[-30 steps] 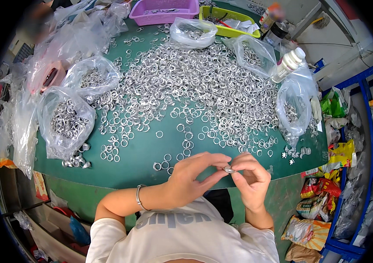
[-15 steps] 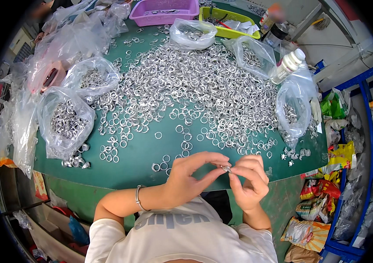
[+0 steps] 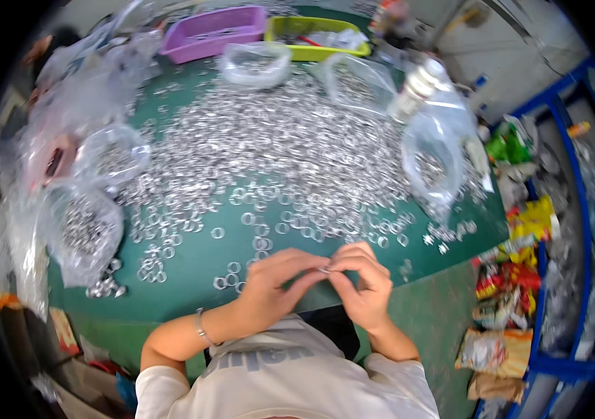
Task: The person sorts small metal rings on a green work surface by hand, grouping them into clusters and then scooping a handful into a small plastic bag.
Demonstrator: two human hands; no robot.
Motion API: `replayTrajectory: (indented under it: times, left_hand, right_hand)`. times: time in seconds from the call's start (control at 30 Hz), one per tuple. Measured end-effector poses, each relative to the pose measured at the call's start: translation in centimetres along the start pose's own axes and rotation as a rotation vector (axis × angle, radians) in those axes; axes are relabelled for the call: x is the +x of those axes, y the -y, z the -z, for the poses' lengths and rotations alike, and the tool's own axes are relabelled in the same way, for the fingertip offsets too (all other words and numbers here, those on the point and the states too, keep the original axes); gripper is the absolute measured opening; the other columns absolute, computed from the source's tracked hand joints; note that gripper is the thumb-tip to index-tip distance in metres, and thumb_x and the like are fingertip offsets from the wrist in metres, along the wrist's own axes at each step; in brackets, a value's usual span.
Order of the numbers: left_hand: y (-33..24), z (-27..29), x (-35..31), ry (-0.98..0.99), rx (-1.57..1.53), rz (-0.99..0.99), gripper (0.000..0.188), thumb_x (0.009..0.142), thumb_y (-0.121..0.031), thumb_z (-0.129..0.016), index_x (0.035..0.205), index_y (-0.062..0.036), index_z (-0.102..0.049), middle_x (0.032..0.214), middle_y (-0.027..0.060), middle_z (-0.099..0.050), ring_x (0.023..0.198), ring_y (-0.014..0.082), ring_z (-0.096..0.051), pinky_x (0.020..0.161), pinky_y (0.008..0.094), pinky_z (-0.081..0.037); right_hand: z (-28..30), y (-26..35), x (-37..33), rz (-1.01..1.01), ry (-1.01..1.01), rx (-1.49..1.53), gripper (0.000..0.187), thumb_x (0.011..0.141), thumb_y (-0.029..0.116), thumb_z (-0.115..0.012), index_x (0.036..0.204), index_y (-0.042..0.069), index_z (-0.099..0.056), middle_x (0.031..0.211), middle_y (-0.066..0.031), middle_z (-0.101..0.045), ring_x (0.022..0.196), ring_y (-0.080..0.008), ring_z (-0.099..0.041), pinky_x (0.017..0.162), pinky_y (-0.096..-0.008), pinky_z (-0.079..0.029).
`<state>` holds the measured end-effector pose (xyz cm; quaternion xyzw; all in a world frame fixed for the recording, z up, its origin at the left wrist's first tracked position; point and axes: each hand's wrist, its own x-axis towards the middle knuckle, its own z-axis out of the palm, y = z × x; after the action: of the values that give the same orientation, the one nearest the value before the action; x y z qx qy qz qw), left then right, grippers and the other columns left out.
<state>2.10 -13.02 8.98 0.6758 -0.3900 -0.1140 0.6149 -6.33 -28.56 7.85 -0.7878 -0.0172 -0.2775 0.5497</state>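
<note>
My left hand (image 3: 269, 292) and my right hand (image 3: 363, 288) meet above the table's near edge. A small silver ring (image 3: 324, 270) is pinched between the fingertips of both; the fingers partly cover it. Beyond my hands spreads a large heap of silver rings (image 3: 276, 133), blurred in this view. Several loose rings (image 3: 229, 277) lie on the green tabletop (image 3: 178, 297), just left of my left hand.
Clear bags of rings flank the heap, including a left bag (image 3: 88, 234) and a right bag (image 3: 434, 164). A purple basket (image 3: 171, 43), a lime-green basket (image 3: 325, 53) and a white bottle (image 3: 416, 91) stand farther back. A blue rack (image 3: 568, 140) is at right.
The whole view has shifted and tilted, so the table appears lower at left. My hands stay together with the ring pinched between them.
</note>
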Motion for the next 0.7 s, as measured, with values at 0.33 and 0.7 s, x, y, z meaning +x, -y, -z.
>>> replayTrajectory:
  times: [0.33,0.7]
  left_hand:
    - [4.0,-1.5,-0.6,0.091,-0.258,-0.016,0.019,0.089,-0.015,-0.065,0.083,-0.0009,-0.055,0.079,0.0108,-0.056,0.071,0.0264,-0.058,0.062,0.0357,-0.045]
    - [3.6,-1.0,0.2,0.167,-0.213,-0.011,0.014,0.086,-0.013,-0.065,0.084,-0.0021,-0.056,0.083,0.0083,-0.059,0.071,0.0237,-0.059,0.061,0.0357,-0.045]
  right_hand:
    - [1.6,-2.5,-2.7,-0.419,0.175,-0.017,0.013,0.097,0.013,-0.057,0.094,0.0,-0.062,0.084,-0.0039,-0.061,0.077,-0.0112,-0.053,0.07,-0.0253,-0.045]
    - [3.8,-3.9,-2.0,-0.43,0.236,0.125,0.009,0.094,0.006,-0.056,0.095,-0.002,-0.06,0.088,-0.0088,-0.06,0.081,-0.0173,-0.056,0.077,-0.029,-0.046]
